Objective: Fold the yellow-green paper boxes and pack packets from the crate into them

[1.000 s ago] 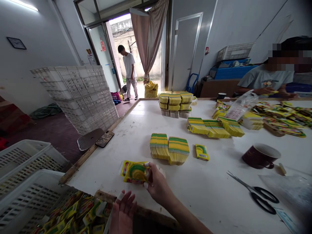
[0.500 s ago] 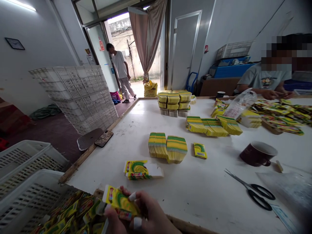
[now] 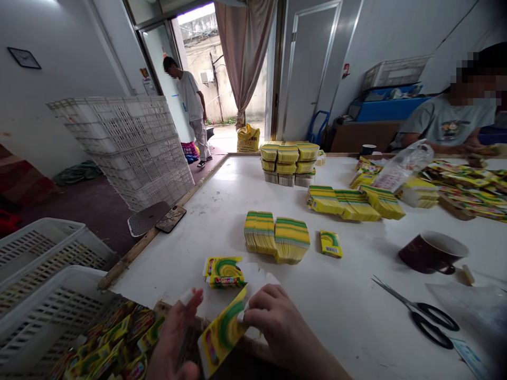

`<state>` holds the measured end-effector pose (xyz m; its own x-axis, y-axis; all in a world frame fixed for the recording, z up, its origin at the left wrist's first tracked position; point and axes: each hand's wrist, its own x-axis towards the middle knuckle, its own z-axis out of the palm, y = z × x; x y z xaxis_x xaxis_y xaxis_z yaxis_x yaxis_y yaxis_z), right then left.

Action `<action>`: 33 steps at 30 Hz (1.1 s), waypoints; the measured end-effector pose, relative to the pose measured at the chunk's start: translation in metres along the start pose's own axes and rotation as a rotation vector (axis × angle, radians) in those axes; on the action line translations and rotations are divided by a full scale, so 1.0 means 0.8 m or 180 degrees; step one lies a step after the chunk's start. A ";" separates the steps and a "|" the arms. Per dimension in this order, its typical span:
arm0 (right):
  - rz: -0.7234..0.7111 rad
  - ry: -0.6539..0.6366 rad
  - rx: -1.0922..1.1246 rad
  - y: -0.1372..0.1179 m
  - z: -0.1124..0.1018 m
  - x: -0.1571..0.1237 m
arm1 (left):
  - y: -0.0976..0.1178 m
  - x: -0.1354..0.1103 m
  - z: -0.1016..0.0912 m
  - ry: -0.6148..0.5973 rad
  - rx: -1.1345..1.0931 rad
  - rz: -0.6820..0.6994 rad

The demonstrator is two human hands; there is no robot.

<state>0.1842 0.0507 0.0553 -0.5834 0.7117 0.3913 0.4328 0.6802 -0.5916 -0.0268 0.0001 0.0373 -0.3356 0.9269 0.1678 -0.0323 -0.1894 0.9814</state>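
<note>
My right hand (image 3: 279,316) grips a flattish yellow and green card box (image 3: 225,332) by its upper end, over the table's near edge. White tape or covers wrap some of my fingertips. My left hand (image 3: 176,327) is open beside that box, fingers apart and holding nothing. Just beyond my hands, a few flat card boxes (image 3: 225,273) lie on the table, partly hidden by my right hand. Under my left hand, a white crate (image 3: 75,287) contains many yellow boxes (image 3: 109,348).
Bundles of flat cards (image 3: 276,237) stand mid-table, with more stacks (image 3: 289,162) behind. One small box (image 3: 330,244), a dark mug (image 3: 430,253) and scissors (image 3: 420,311) lie to the right. A phone (image 3: 171,218) rests at the left edge. A co-worker (image 3: 447,124) sits across; another person (image 3: 193,105) stands by the doorway.
My left hand has come away from the yellow box it was touching and opened. My right hand has moved right and now holds a flattish box. The person by the doorway has shifted stance.
</note>
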 end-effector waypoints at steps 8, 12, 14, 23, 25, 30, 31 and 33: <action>0.0800 0.0868 0.0914 -0.005 0.027 -0.019 | -0.035 -0.025 0.033 -0.0678 0.1835 -0.0160; 0.1756 0.0158 0.2994 -0.010 0.030 -0.018 | -0.058 -0.048 0.046 -0.0841 0.1711 0.0141; 0.2008 -0.0044 0.3736 -0.016 0.032 -0.014 | -0.064 -0.053 0.050 -0.1011 0.1650 0.0273; 0.1360 0.0051 0.2735 -0.013 0.043 -0.021 | -0.049 -0.050 0.059 -0.0664 0.1419 0.0030; 0.0871 -0.0032 0.2192 -0.016 0.040 -0.021 | -0.050 -0.048 0.064 -0.0287 0.1212 -0.0103; 0.0420 0.0035 0.1597 -0.014 0.036 -0.018 | -0.053 -0.046 0.074 0.0394 0.0948 0.0119; 0.0451 0.0096 0.1469 -0.010 0.036 -0.018 | -0.051 -0.045 0.073 0.0339 0.1081 0.0109; 0.0542 0.0063 0.1214 -0.002 0.036 -0.021 | -0.048 -0.043 0.068 0.0184 0.1403 0.0082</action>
<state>0.1735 0.0329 0.0294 -0.5106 0.8140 0.2768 0.2342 0.4414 -0.8662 0.0367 -0.0068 -0.0009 -0.3834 0.9018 0.1995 0.3771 -0.0444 0.9251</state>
